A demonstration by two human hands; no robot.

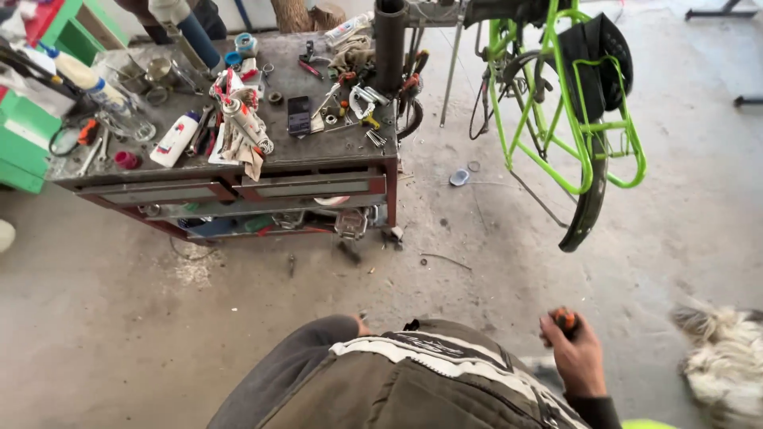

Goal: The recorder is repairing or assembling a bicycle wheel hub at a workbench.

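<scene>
I look down at a concrete floor from above a padded jacket. My right hand sits low, well to the right of the tabletop, its grip closed around an orange-handled tool (only the handle tip shows above the fingers). My left hand is out of sight; only a grey sleeve shows, so I cannot tell its grip. The tabletop, up and left of the hand, is crowded with tools: a white bottle, a spray can and a dark phone. Right of the tabletop hangs a bright green bike frame with a black mudguard. A shaggy pale dog lies just right of my hand.
</scene>
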